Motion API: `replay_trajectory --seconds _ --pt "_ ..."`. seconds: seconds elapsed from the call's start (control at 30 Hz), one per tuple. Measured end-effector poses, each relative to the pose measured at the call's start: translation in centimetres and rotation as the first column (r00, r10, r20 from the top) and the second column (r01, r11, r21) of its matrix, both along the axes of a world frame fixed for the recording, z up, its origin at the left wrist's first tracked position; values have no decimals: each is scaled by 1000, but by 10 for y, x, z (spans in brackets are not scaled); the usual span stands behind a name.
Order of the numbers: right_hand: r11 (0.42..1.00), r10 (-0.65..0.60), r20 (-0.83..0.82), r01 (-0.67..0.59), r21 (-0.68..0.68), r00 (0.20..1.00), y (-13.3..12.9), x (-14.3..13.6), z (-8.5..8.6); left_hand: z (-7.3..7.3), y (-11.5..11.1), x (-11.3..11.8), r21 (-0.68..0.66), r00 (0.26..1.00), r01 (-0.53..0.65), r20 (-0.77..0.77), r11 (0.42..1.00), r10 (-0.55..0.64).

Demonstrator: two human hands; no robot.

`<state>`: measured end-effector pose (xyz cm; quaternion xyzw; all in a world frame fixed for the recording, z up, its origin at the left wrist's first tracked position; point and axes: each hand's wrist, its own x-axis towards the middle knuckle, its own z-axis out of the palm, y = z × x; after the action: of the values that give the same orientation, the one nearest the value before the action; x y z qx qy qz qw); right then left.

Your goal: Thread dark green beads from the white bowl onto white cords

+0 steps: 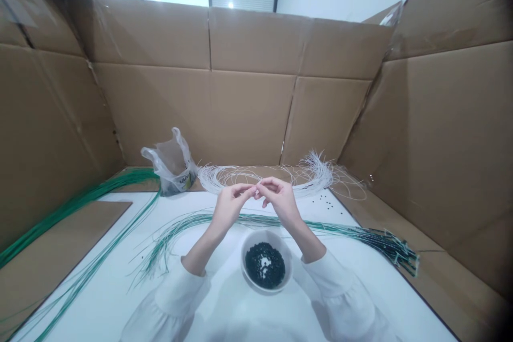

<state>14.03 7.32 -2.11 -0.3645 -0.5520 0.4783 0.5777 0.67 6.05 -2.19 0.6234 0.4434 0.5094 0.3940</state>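
While the person's hands were raised over the bench (224,304), the left hand (231,203) and the right hand (279,199) came together at the fingertips. The grip of each was narrow, thumb and fingers pinched together; whatever lay between them was too small to tell. Just below the hands, nearer the person, stood a white bowl (289,263) holding small dark beads (273,273) — these ringed a pale bare patch of its floor. A bundle of green strands (260,218) crossed the bench beneath the wrists, its left end fanned loosely and its right end gathered, with dark tips (395,250) reaching the bench's right edge. Beyond the hands, by the cardboard wall (248,112), lay coiled white strands (320,173), bunched thickly toward the right. Loose dark specks (328,204) were noted on the bench to the right of the hands. A translucent plastic bag (175,168) stood at the far left, its lettering only partly legible — beside it, a second green bundle (88,197) ran along the left side. White sleeves (176,291) covered both forearms.
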Motion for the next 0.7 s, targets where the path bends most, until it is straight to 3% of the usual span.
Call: replay_trajectory --seconds 0.1,0.23,0.7 --pt "999 -39 60 38 19 997 -1 2 4 3 0 -4 66 987 -58 -146 996 68" --pt "999 -33 77 34 -8 996 -2 6 9 11 -2 -8 81 962 -48 -264 996 68" --pt "998 10 67 -6 -62 998 1 14 10 18 -1 -18 69 919 50 -394 996 -19"
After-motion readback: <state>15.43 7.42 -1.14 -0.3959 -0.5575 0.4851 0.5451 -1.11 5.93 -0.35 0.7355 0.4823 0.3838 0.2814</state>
